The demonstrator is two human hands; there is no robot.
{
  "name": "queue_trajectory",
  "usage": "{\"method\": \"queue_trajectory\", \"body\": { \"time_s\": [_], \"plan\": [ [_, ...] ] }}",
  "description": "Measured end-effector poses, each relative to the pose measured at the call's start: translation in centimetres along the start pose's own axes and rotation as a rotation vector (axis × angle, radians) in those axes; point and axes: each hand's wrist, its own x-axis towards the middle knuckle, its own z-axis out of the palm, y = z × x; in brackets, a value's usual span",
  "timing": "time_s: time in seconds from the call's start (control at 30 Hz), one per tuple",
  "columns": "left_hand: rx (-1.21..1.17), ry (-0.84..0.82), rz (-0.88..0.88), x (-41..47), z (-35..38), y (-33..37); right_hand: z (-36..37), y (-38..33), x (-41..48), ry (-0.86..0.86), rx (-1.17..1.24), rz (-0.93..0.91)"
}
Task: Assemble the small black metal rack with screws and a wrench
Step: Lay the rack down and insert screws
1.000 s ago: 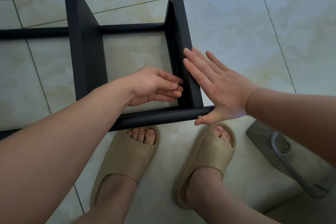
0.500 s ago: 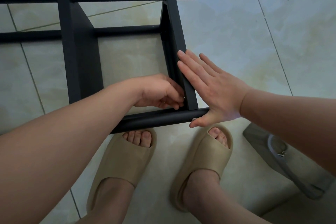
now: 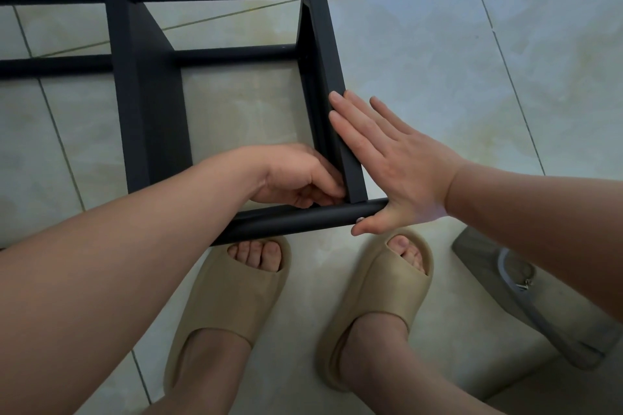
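Both arms are bare to the picture's edge: the left forearm [image 3: 118,263] fills the near left, the right forearm [image 3: 539,212] comes in from the right. The left hand [image 3: 296,178] and right hand [image 3: 397,175] are bare too, and the right hand's fingernails are short and plain. On the feet is a pair of thick beige foam slides, the left slide [image 3: 236,300] and the right slide [image 3: 381,296]. Each has one wide moulded band, chunky rounded edges and an open front where the toes show at the far end. Bare ankles rise from them at the near edge.
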Motion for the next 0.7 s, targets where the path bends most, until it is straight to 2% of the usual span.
{"method": "queue_trajectory", "body": {
  "time_s": [0.47,0.63,0.7],
  "plan": [
    [-0.087,-0.039,0.004,-0.03,0.37,-0.21,-0.17,-0.04,0.04,-0.005,0.016,0.001],
    [-0.16,0.084,-0.008,0.42,0.74,-0.25,-0.1,-0.05,0.06,0.0,0.018,-0.001],
    [-0.229,0.08,-0.02,0.58,1.01,-0.28,-0.09,-0.05,0.06,0.0,0.017,0.0]
  ]
}}
